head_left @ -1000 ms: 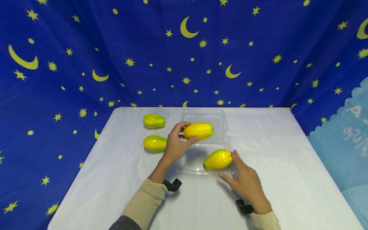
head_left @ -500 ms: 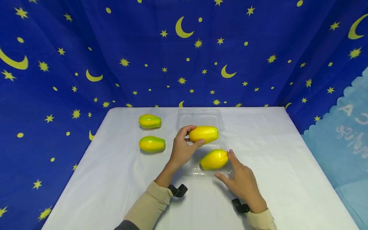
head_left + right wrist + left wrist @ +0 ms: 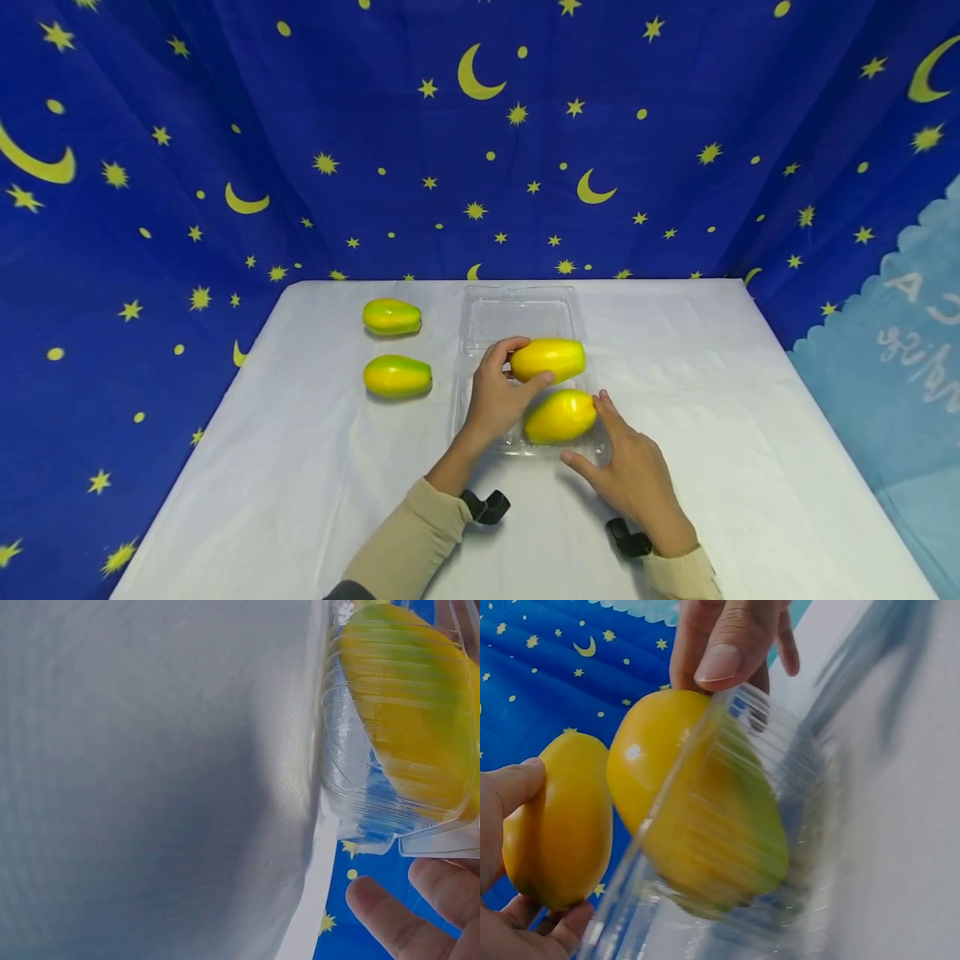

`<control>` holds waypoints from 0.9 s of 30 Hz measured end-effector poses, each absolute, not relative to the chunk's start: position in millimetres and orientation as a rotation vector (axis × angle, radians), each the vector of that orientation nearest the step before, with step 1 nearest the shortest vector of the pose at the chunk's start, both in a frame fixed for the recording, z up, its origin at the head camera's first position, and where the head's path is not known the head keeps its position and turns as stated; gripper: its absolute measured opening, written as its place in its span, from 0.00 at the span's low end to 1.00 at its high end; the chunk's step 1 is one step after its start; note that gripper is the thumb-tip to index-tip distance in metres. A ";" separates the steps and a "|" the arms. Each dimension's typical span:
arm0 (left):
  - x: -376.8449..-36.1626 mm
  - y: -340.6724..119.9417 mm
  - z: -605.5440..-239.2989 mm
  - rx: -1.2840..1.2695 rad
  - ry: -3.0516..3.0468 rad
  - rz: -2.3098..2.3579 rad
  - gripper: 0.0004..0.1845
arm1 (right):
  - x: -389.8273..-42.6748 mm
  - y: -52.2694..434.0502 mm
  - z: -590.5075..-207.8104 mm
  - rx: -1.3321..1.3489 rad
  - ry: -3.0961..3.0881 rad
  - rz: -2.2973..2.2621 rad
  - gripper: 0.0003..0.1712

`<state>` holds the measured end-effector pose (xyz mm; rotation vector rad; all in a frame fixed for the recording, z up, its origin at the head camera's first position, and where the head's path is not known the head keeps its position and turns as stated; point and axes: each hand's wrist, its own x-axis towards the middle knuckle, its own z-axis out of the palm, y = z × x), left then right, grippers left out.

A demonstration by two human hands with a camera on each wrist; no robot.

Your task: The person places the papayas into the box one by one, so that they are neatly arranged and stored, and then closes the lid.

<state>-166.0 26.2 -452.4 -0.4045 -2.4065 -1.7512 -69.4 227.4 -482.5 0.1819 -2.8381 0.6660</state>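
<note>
My left hand [image 3: 497, 402] holds a yellow papaya [image 3: 551, 360] by its left end, thumb along the near side and fingers behind. It hangs over the far part of a clear plastic clamshell box [image 3: 465, 417], whose lid [image 3: 517, 315] lies folded back. Another papaya [image 3: 561, 417] lies in the near part of the box, its right end raised. My right hand [image 3: 639, 475] stands beside that end with fingers extended, fingertips at the fruit's tip. In the left wrist view, the held papaya [image 3: 559, 825] is very close to the one in the box [image 3: 656, 761].
Two green-yellow papayas [image 3: 392, 317] [image 3: 397, 377] lie on the white-covered table [image 3: 300, 467], left of the box. A blue star-and-moon curtain [image 3: 405, 125] rises behind and at the left. A pale blue panel [image 3: 892, 367] stands at the right.
My left hand has brought its papaya rightward, nearer and lower, toward the papaya in the box. The right hand has stayed by the fruit's end. The head view has shifted slightly.
</note>
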 end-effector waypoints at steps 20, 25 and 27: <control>-168.6 39.2 -464.0 -0.290 -2.548 -1.750 0.32 | -68.5 227.4 -482.4 0.198 -2.840 0.670 0.56; -169.0 42.1 -465.2 -0.278 -2.578 -1.749 0.32 | -68.8 227.7 -482.7 0.189 -2.845 0.667 0.57; -169.1 42.7 -466.1 -0.290 -2.588 -1.745 0.32 | -68.7 227.8 -482.3 0.190 -2.845 0.665 0.57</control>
